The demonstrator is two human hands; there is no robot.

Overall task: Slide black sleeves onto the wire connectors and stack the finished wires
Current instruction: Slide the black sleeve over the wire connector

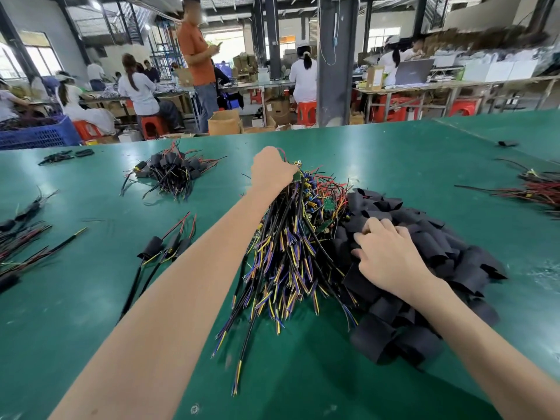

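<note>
The big pile of bare wires (291, 253) lies in the middle of the green table (394, 156), and the heap of black sleeves (424, 268) is touching its right side. My left hand (271, 171) is at the far top of the wire pile with its fingers curled shut around a red wire end, though I can't see the fingertips well. My right hand (391, 256) lies on the sleeve heap, fingers bent and feeling among the sleeves. I can't tell if it has pinched one yet.

I think I am at the picking step: one wire, one sleeve. Next I need to pull the wire free without dragging its tangled friends along, then bring a sleeve to its connector end.

A few finished wires (163, 247) lie to the left, with a bigger finished bunch (172, 174) farther back. Bare table between them and me gives room to work. More wires sit at the left edge (21, 237) and right edge (539, 186), well apart from my hands.
</note>
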